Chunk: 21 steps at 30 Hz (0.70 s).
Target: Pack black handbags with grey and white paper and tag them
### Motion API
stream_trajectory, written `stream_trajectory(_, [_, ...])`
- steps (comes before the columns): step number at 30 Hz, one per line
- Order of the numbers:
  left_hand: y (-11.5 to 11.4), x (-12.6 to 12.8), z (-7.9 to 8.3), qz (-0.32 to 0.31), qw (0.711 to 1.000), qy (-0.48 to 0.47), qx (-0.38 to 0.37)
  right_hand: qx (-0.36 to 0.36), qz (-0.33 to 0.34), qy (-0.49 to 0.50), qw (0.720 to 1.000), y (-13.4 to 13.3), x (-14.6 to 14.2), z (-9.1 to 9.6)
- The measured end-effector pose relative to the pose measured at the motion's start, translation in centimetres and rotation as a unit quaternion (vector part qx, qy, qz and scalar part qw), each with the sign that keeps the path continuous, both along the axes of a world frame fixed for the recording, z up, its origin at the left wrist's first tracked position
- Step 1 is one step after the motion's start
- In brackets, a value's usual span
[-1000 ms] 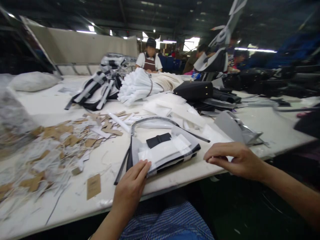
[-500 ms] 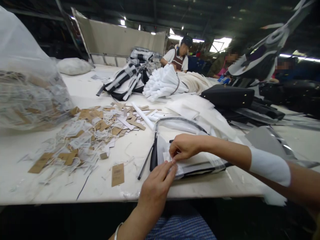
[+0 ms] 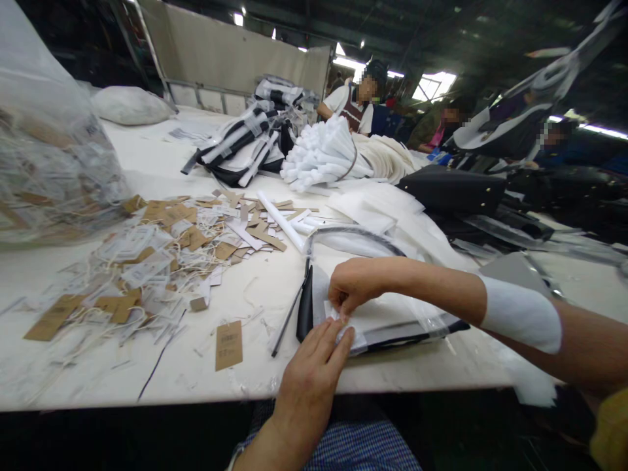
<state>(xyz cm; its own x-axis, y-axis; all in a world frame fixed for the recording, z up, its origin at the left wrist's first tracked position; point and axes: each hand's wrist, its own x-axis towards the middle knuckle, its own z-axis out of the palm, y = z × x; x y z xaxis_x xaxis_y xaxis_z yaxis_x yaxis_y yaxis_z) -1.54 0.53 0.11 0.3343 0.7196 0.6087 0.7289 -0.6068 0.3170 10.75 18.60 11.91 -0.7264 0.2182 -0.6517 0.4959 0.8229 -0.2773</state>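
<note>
In front of me on the table lies a black handbag (image 3: 305, 304), its arched handle (image 3: 360, 230) wrapped in clear plastic. White and translucent wrapping (image 3: 392, 314) covers the bag's upper face. My left hand (image 3: 309, 369) rests on the bag's near left part, fingers stretched and flat on the wrapping. Just above those fingertips, my right hand (image 3: 356, 284) is closed in a pinch at a small white piece on the wrapping. What exactly it grips is hidden by the fingers. A thin black strap (image 3: 287, 320) sticks out to the left of the bag.
Cardboard tags with strings (image 3: 147, 255) spread over the left of the table, beside a large clear bag (image 3: 53, 163) of tags. One brown tag (image 3: 229, 345) lies apart. Behind are white foam tubes (image 3: 318, 154), wrapped bags (image 3: 240, 140) and a person (image 3: 350, 108).
Both hands stay at the same spot on the bag, with only slight finger shifts. The view has turned a little, so the tags appear farther left.
</note>
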Motion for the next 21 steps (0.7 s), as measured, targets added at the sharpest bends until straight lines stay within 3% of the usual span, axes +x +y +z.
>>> stream_trajectory(8, [-0.2,0.1,-0.3,0.022,1.0,0.003,-0.007,0.102,0.016,-0.054,0.993,-1.0,-0.9,0.3])
stream_trajectory(17, [0.5,-0.1,-0.3,-0.018,1.0,0.02,0.012,0.156,0.013,-0.066,0.985,-1.8,-1.6,0.5])
stream_trajectory(21, [0.5,-0.2,-0.3,-0.019,1.0,0.001,0.024,0.157,-0.027,-0.056,0.986,-2.0,-2.2,0.5])
